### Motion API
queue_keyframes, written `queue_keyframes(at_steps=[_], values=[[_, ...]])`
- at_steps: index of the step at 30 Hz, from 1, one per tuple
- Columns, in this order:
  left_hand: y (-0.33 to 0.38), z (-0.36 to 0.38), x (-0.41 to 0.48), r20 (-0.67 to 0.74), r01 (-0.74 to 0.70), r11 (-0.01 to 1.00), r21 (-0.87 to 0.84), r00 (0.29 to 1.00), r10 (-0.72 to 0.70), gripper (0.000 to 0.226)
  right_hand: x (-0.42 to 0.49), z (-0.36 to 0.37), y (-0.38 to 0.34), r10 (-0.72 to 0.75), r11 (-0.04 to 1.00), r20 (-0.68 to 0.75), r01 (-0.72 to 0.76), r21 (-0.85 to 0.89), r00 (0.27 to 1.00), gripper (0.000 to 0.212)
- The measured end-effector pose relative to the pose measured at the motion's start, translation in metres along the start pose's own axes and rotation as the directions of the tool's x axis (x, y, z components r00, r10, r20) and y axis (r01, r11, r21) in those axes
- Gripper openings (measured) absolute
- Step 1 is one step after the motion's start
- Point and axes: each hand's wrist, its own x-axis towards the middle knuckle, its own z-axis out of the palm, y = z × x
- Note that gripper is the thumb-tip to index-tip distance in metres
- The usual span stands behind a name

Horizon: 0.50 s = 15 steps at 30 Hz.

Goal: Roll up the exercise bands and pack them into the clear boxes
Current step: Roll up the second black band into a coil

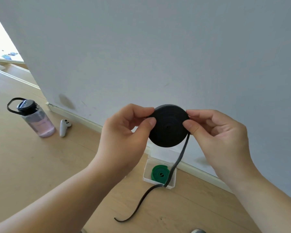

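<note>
Fingers, left hand [123, 132]: thumb and forefinger pinched on left edge of black band roll [169, 126]; remaining fingers curled behind.
Fingers, right hand [217, 132]: thumb and forefinger pinched on right edge of same roll, thumb tip on the flat face near where the tail leaves.
Black band roll: tight flat coil, held in the air between both hands, flat face toward camera, in front of grey wall [158, 47].
Loose tail [180, 158]: hangs from lower right of roll, passes over clear box, lies curved on wooden floor [40, 174], free end near bottom centre of frame.
Clear box [145, 172]: on floor against skirting board, below the hands, lid open and leaning toward wall.
Green band [159, 173]: rolled, lying inside clear box, left part of compartment.
Water bottle [35, 116]: upright on floor at left, dark cap with carry loop, pinkish tint in lower part.
White controller [64, 127]: lying on floor just right of bottle, near wall corner.
Forearms: bare, both entering from bottom of frame.
</note>
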Motion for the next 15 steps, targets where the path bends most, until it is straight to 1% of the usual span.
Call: queue_keyframes(at_steps=[2, 4, 5, 7, 9, 10, 11, 13, 14, 15], values=[[-0.0012, 0.0004, -0.0002, 0.044, 0.051, 0.998, 0.037, 0.998, -0.053, 0.014, 0.0, -0.0015, 0.0013, -0.013, 0.998, 0.002, 0.013, -0.068, 1.0, 0.027], [-0.0011, 0.0023, -0.0014, 0.104, 0.039, 0.989, 0.144, 0.993, -0.054, 0.007, -0.0008, -0.0006, 0.003, -0.048, 0.983, 0.035, 0.053, -0.177, 0.998, 0.031], [-0.0005, 0.0032, -0.002, 0.117, 0.003, 0.979, 0.206, 0.993, -0.027, 0.01, -0.001, 0.0002, 0.0036, -0.082, 0.971, 0.055, 0.092, -0.221, 0.995, 0.033], [-0.0008, 0.0036, -0.0036, 0.161, -0.098, 0.952, 0.29, 0.986, 0.053, 0.023, -0.0007, 0.0017, 0.0045, -0.189, 0.936, 0.11, 0.212, -0.28, 0.976, 0.034], [-0.0001, 0.0041, -0.0052, 0.218, -0.189, 0.935, 0.302, 0.968, 0.125, 0.028, -0.0015, 0.0033, 0.0062, -0.296, 0.888, 0.171, 0.337, -0.314, 0.94, 0.029], [-0.0006, 0.0043, -0.0057, 0.23, -0.206, 0.932, 0.298, 0.963, 0.14, 0.028, -0.0023, 0.0041, 0.0067, -0.315, 0.878, 0.178, 0.358, -0.317, 0.932, 0.028], [-0.001, 0.0044, -0.0057, 0.223, -0.199, 0.938, 0.285, 0.965, 0.137, 0.028, -0.0024, 0.0042, 0.0076, -0.296, 0.893, 0.158, 0.332, -0.305, 0.942, 0.028], [0.0003, 0.0048, -0.0051, 0.17, -0.156, 0.958, 0.241, 0.979, 0.116, 0.027, -0.0021, 0.0044, 0.0053, -0.146, 0.965, 0.077, 0.159, -0.207, 0.986, 0.026], [0.0019, 0.0047, -0.0048, 0.135, -0.136, 0.967, 0.216, 0.985, 0.109, 0.027, -0.0017, 0.0045, 0.0036, -0.066, 0.987, 0.041, 0.072, -0.146, 0.997, 0.026], [0.0032, 0.0044, -0.0042, 0.099, -0.121, 0.974, 0.193, 0.99, 0.103, 0.027, -0.0012, 0.0045, 0.0029, -0.011, 0.996, 0.022, 0.013, -0.09, 1.0, 0.027]])
